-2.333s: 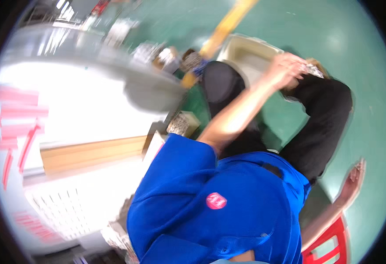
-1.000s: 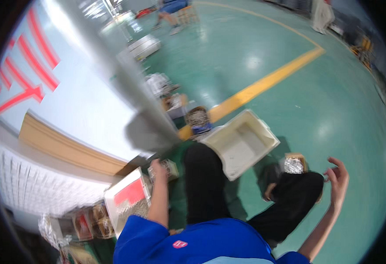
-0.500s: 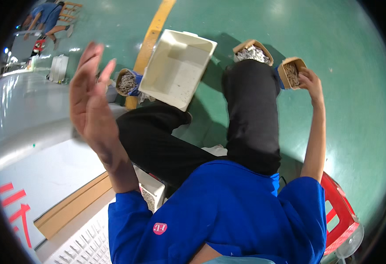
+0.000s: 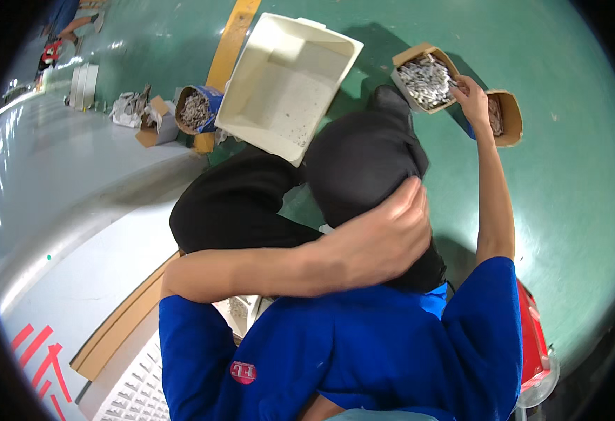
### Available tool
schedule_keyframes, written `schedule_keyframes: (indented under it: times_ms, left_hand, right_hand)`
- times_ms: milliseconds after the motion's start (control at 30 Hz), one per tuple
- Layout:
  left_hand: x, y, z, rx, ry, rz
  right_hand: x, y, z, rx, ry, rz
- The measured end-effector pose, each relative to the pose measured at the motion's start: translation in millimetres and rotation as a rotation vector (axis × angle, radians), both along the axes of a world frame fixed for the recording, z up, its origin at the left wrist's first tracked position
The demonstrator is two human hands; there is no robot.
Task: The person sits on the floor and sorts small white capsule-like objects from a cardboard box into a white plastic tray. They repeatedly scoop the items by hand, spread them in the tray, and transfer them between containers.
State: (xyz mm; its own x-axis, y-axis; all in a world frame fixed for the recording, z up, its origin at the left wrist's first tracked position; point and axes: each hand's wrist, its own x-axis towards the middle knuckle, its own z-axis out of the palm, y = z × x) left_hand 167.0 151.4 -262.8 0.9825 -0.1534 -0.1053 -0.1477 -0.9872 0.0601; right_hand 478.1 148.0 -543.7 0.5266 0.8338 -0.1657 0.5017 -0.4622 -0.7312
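In the head view, our right hand (image 4: pixel 470 102) is at the right-hand edge of an open cardboard box (image 4: pixel 412 52) on the green floor (image 4: pixel 567 189), and the small silvery-white pieces (image 4: pixel 425 78) inside it lie just to the left of our fingertips. The box slants, its longer side seeming to run from upper left to lower right, while the pieces point every which way, so we find no single long axis among them. That grip has its thumb and fingers bent toward each other at the heap; whether a piece is pinched between them, we cannot tell. Our left hand (image 4: pixel 384 242) is well apart from the box, lower in view across our black trouser leg (image 4: pixel 363 161), its fingers drawn together, and we cannot tell if they hold anything. The right is plainly the nearer hand. Behind its wrist stands a second box (image 4: pixel 513 116) with brownish pieces; the cream bin (image 4: pixel 227 116) lies farther left.
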Motion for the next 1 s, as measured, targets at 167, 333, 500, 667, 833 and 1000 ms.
schedule_keyframes:
  times_ms: [167,333,500,667,833,1000]
  left_hand:
    - [-0.9,2.5,10.8,0.037,0.054,-0.053]
    - [-6.8,0.6,9.2,0.013,0.051,-0.035]
    - [-25.5,-12.3,8.3,0.084,0.056,0.092]
    - [-30.4,-10.7,9.9,-0.013,0.036,-0.093]
    - [-36.3,-10.6,8.8,-0.018,0.007,-0.112]
    - [-42.1,-9.2,9.4,-0.038,0.016,-0.116]
  right_hand:
    - [3.1,45.2,-38.1,-0.206,-0.337,0.072]
    - [7.3,60.2,-40.6,-0.116,-0.213,0.067]
    - [16.5,59.2,-32.4,-0.153,-0.342,0.044]
    - [81.3,27.4,-52.9,-0.331,-0.307,0.034]
    - [3.0,84.9,-18.8,-0.037,-0.547,0.157]
    - [-80.4,187.7,-6.7,0.061,-0.446,0.549]
